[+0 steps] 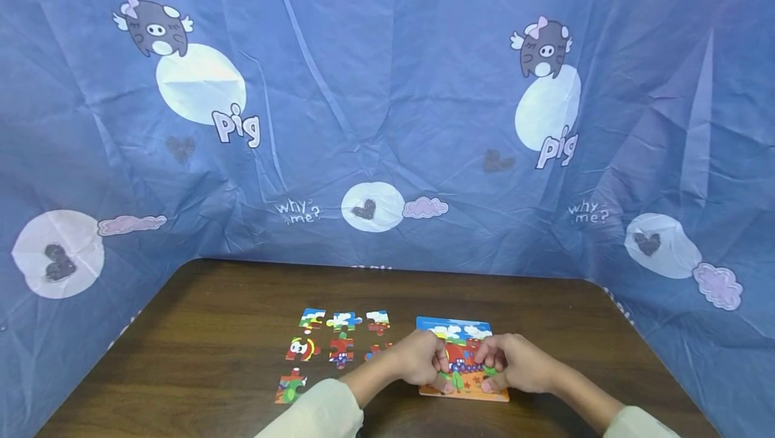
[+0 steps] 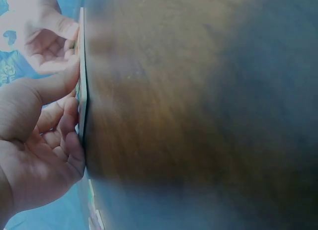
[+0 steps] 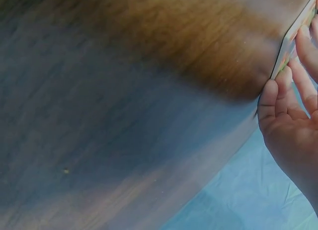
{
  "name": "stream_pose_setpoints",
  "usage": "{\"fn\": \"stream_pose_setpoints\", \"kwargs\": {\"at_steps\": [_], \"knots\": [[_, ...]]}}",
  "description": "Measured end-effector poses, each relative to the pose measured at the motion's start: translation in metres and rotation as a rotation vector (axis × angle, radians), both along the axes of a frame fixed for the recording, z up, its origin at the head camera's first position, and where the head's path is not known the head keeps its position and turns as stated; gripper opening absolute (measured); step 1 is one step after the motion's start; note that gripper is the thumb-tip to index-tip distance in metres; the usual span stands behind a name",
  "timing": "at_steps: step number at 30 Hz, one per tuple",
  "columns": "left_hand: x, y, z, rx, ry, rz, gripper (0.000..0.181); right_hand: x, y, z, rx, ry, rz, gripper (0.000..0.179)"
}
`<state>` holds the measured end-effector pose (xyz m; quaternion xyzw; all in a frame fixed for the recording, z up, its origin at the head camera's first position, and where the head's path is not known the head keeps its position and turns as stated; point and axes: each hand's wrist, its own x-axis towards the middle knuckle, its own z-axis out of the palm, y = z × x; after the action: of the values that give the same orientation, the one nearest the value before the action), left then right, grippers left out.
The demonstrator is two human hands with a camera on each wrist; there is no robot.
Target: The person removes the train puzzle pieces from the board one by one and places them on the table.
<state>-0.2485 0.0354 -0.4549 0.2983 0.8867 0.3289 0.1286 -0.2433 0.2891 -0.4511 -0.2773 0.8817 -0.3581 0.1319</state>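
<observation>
A jigsaw puzzle (image 1: 463, 393) in a flat tray, with a bright picture of sky, a red shape and orange ground, lies on the table right of centre. My left hand (image 1: 419, 358) rests on its left side, thumb near the lower part and fingers bent higher up. On the right side, my right hand (image 1: 525, 364) touches the puzzle in much the same way. The left wrist view shows the puzzle's thin edge (image 2: 83, 66) with the left thumb and fingertips against its face. Whether a loose piece is under the fingers is hidden.
Several loose puzzle pieces (image 1: 342, 350) lie in rough rows left of the puzzle, some partly behind the left forearm. The brown wooden table (image 1: 242, 303) is bordered by a blue cloth (image 1: 387, 155) at the back and sides.
</observation>
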Motion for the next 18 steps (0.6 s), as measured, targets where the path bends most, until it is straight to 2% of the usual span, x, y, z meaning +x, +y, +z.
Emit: {"fn": "stream_pose_setpoints", "kwargs": {"at_steps": [10, 18], "knots": [[0.0018, 0.0009, -0.0029, 0.002, 0.018, -0.007, 0.022, -0.0045, 0.0035, 0.0041, -0.018, -0.121, 0.019, 0.029], [0.0019, -0.0006, -0.0035, 0.035, 0.013, 0.005, 0.023, -0.005, 0.0036, 0.0027, -0.016, -0.102, 0.029, 0.029]]}}
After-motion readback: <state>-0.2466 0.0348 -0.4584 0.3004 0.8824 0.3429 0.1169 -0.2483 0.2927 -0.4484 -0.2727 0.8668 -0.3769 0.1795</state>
